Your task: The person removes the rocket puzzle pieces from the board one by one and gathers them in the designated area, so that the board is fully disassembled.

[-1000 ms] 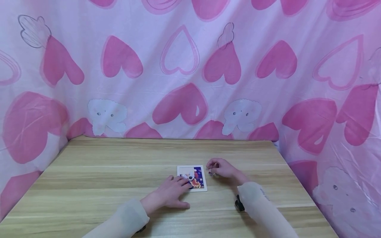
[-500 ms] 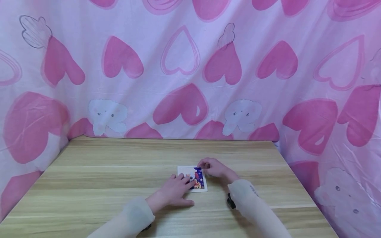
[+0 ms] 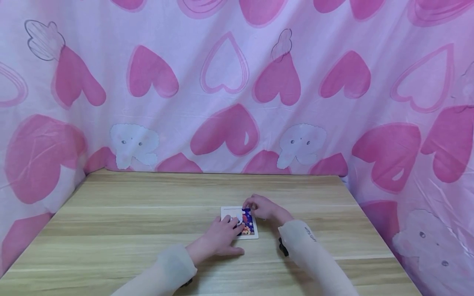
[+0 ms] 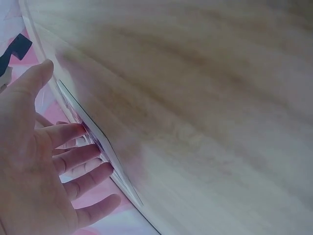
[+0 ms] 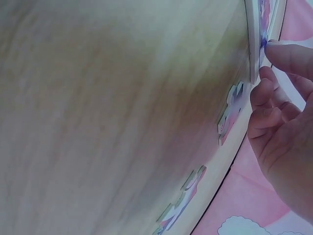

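Note:
A white-framed jigsaw puzzle (image 3: 256,230) lies flat on the table in the head view. Dark blue, starry pieces fill its right side, and its upper left is bare white. My left hand (image 3: 218,236) rests on the puzzle's left part with fingers spread and thumb out, covering some of the picture. Over the top of the frame, my right hand (image 3: 263,207) has its thumb and index finger close together at a dark blue puzzle piece (image 5: 264,43), mostly hidden by the fingers. Its other fingers curl in, as the right wrist view shows.
In the right wrist view, a loose puzzle piece (image 5: 230,115) lies beside the frame and another loose piece (image 5: 183,198) farther off. The wooden table (image 3: 129,213) ends at a pink heart-patterned curtain (image 3: 222,123) behind and at both sides.
My right hand has moved left from beside the puzzle to its upper edge. My left hand has shifted slightly right, staying on the puzzle.

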Available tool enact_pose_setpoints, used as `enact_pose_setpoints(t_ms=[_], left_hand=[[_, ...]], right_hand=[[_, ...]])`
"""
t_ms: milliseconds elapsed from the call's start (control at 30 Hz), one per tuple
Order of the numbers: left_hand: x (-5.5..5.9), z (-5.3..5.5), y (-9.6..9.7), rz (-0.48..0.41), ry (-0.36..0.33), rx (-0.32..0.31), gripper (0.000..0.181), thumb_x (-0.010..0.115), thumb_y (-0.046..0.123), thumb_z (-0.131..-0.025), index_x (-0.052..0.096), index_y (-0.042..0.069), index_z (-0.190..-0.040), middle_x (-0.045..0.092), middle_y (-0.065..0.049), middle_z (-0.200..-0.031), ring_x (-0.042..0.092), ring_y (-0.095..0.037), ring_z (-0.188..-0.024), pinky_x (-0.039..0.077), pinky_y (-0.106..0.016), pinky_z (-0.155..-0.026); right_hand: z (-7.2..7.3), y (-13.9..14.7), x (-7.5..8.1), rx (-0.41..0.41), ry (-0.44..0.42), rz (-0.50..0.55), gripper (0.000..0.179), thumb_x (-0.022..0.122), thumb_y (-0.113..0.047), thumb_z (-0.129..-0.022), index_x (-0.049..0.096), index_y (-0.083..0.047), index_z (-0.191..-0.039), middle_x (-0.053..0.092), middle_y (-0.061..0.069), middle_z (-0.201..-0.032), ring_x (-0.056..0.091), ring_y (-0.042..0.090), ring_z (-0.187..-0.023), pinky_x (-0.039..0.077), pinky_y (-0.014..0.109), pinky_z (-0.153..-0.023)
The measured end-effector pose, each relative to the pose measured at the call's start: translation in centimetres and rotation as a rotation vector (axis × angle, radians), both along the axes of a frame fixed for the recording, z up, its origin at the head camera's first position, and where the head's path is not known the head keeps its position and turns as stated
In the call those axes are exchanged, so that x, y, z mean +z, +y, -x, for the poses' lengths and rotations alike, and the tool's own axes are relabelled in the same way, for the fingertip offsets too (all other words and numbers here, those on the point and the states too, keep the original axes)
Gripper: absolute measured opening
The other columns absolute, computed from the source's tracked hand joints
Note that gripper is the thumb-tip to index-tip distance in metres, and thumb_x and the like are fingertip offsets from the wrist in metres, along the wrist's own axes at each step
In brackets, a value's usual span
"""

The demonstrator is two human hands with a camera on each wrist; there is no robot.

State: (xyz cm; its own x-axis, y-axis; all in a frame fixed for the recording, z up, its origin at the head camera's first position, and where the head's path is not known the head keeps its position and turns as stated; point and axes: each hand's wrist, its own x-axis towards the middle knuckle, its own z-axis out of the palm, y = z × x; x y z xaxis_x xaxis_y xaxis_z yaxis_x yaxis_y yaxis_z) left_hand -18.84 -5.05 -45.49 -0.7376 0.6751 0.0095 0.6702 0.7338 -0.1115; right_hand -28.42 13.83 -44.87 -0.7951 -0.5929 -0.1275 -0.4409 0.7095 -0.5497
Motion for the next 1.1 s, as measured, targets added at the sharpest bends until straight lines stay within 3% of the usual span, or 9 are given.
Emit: enact_pose_setpoints(t_ms=[200, 500, 667, 867, 1100], left_hand=[[0.01, -0.01, 0.14, 0.007, 0.016, 0.004, 0.078, 0.040, 0.073, -0.072, 0.046, 0.020, -0.129, 0.047, -0.004, -0.121, 0.044, -0.024, -0.104, 0.039, -0.046, -0.081], [0.27, -0.20, 0.36, 0.021, 0.034, 0.004, 0.078, 0.041, 0.072, -0.072, 0.048, 0.019, -0.128, 0.048, -0.004, -0.119, 0.045, -0.023, -0.102, 0.040, -0.043, -0.078], [0.44, -0.21, 0.43, 0.037, 0.036, 0.014, 0.078, 0.040, 0.073, -0.072, 0.048, 0.020, -0.128, 0.047, -0.004, -0.120, 0.045, -0.023, -0.103, 0.040, -0.043, -0.079], [0.25, -0.12, 0.40, 0.043, 0.050, 0.016, 0.078, 0.040, 0.074, -0.071, 0.048, 0.021, -0.127, 0.048, -0.003, -0.118, 0.045, -0.022, -0.101, 0.041, -0.042, -0.078], [0.05, -0.13, 0.31, 0.040, 0.053, 0.007, 0.078, 0.040, 0.074, -0.071, 0.049, 0.019, -0.127, 0.048, -0.004, -0.118, 0.045, -0.022, -0.101, 0.041, -0.043, -0.079]], right_hand=[[0.05, -0.19, 0.07, -0.031, -0.025, 0.000, 0.029, 0.053, 0.004, -0.077, 0.063, -0.015, -0.097, 0.047, 0.002, -0.089, 0.045, 0.017, -0.075, 0.041, 0.030, -0.063], [0.22, -0.32, -0.10, -0.114, -0.134, 0.056, 0.027, 0.050, 0.004, -0.078, 0.061, -0.016, -0.093, 0.046, 0.004, -0.091, 0.045, 0.020, -0.077, 0.043, 0.029, -0.052], [0.21, -0.35, -0.08, -0.121, -0.143, 0.077, 0.024, 0.050, 0.002, -0.080, 0.058, -0.016, -0.093, 0.046, 0.003, -0.091, 0.045, 0.021, -0.078, 0.043, 0.030, -0.054], [-0.02, -0.37, 0.16, -0.128, -0.206, 0.151, 0.024, 0.048, 0.002, -0.083, 0.056, -0.018, -0.092, 0.051, 0.002, -0.091, 0.048, 0.021, -0.074, 0.042, 0.028, -0.046], [-0.20, -0.14, -0.20, -0.118, -0.189, 0.171, 0.025, 0.048, 0.002, -0.082, 0.055, -0.020, -0.094, 0.053, 0.001, -0.092, 0.050, 0.020, -0.069, 0.040, 0.025, -0.043]])
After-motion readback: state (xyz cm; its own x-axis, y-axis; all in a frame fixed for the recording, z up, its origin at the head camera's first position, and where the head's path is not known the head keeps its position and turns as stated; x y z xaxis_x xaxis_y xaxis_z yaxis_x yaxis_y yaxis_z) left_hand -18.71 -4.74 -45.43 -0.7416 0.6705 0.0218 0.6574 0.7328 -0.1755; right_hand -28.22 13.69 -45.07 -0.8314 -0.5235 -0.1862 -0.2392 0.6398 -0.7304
